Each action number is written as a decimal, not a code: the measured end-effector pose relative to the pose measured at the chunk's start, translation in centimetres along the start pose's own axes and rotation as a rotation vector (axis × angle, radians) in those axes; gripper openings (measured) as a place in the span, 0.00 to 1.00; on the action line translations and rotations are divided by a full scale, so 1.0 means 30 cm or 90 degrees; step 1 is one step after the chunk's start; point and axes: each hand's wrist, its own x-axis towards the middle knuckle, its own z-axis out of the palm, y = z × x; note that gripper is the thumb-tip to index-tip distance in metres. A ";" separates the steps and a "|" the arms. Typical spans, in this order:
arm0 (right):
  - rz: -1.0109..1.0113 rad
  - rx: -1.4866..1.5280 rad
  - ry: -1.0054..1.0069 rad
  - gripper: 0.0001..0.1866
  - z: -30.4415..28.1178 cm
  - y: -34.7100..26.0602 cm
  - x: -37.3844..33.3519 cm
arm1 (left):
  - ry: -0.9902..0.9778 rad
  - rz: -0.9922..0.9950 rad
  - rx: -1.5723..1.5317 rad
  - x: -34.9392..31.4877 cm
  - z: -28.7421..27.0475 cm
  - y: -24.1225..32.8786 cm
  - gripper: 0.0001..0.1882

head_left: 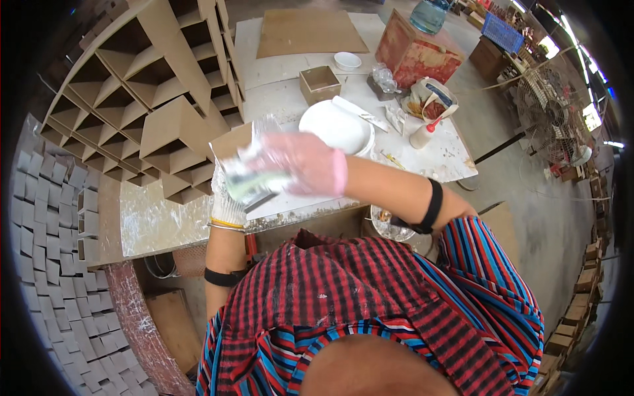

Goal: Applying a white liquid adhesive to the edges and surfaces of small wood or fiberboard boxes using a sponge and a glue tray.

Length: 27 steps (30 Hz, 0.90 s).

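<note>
The white-gloved left hand (228, 202) pinches a brown cardboard box (232, 141) over the white, stained tabletop (277, 84); the blurred, pale-gloved right hand's (298, 162) grip I cannot tell.

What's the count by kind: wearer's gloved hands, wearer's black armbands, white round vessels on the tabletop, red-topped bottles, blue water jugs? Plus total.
Gloved hands: 2 (left hand, right hand)
Black armbands: 2 (left armband, right armband)
White round vessels: 2 (large basin, small bowl)
Red-topped bottle: 1
Blue water jug: 1
Total: 8
</note>
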 end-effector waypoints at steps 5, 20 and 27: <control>0.037 -0.143 0.194 0.24 -0.032 0.198 0.113 | 0.141 -0.425 -0.537 0.049 0.100 0.079 0.22; 0.095 -0.090 0.137 0.27 -0.036 0.099 0.098 | 0.177 -0.458 -0.574 0.016 0.124 0.163 0.24; -0.111 -0.115 0.027 0.30 0.058 0.043 0.062 | 0.126 -0.438 -0.580 0.010 0.125 0.206 0.26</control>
